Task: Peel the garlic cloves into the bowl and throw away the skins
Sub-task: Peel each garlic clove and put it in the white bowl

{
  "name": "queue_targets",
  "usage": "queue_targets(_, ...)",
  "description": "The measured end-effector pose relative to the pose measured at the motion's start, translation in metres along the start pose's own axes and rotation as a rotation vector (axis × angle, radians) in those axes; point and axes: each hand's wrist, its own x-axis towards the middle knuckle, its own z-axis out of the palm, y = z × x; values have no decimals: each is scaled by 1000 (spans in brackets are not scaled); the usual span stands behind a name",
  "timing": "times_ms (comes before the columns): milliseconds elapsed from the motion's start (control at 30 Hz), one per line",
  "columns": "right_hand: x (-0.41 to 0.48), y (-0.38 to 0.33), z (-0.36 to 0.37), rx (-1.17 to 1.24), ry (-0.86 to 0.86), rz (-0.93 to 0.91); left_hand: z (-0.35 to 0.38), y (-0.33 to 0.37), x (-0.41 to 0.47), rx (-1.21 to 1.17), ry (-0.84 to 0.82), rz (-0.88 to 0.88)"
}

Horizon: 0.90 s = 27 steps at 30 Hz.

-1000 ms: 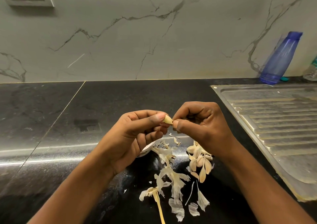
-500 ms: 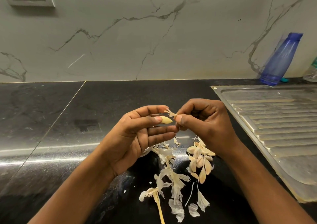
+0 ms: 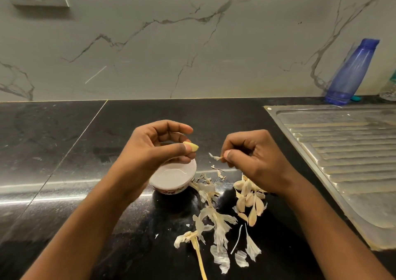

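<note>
I'm pinching the clove (image 3: 191,146) in left hand (image 3: 154,149) thumb and fingertips, over the bowl (image 3: 174,178), right hand (image 3: 254,159) nipping a skin (image 3: 215,157); it's looking light, slick, firm, so I'm gripping its sides.

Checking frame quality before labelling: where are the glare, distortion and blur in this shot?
Head view: a bright glare band streaks the black countertop left of the bowl; wide-angle distortion likely tilts the blue bottle and bends the drainboard edge; the peeled clove in the left hand looks sharp, without motion blur.
</note>
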Motion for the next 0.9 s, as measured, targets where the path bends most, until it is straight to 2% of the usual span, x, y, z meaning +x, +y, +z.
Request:
queue_targets(267, -1, 3, 7, -204, -109, 73, -28, 5, 4, 412, 73, -44)
queue_targets(533, -2, -3, 1, -125, -263, 155, -28, 0, 5, 650, 27, -83)
queue_targets(767, -3, -4, -10, -48, -282, 201, -28, -5, 6, 780, 7, -87)
queue_targets(900, -4, -6, -18, -34, -336, 265, -29, -9, 8, 759, 29, -33)
